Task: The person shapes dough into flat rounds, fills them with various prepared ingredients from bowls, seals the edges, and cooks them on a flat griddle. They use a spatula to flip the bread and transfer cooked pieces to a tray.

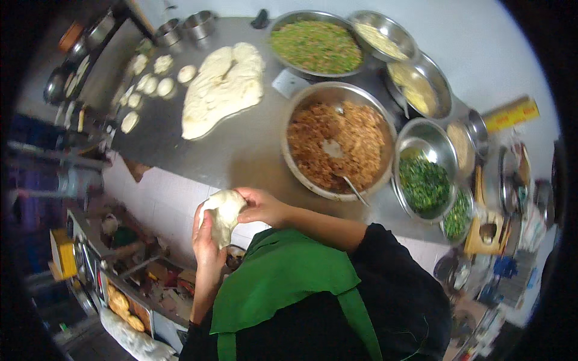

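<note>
A piece of pale dough point(224, 215) is held between both hands, off the table and in front of the green apron point(289, 275). My left hand point(205, 234) grips its left side, thumb on the near face and fingers behind. At its upper right edge, my right hand point(259, 205) pinches the dough between thumb and fingers. On the steel table point(180, 158) beyond lies a large flat slab of dough point(226, 90). Several small dough pieces point(151, 85) sit to the left of that slab. What the hidden fingertips touch behind the dough cannot be seen.
A big steel bowl of brown filling point(311, 140) with a spoon point(356, 189) stands near the table's front. Behind it is a bowl of green filling point(316, 47). Bowls of chopped greens point(424, 185) and pale yellow food point(420, 85) line the right. Steel cups point(198, 25) stand at the back left.
</note>
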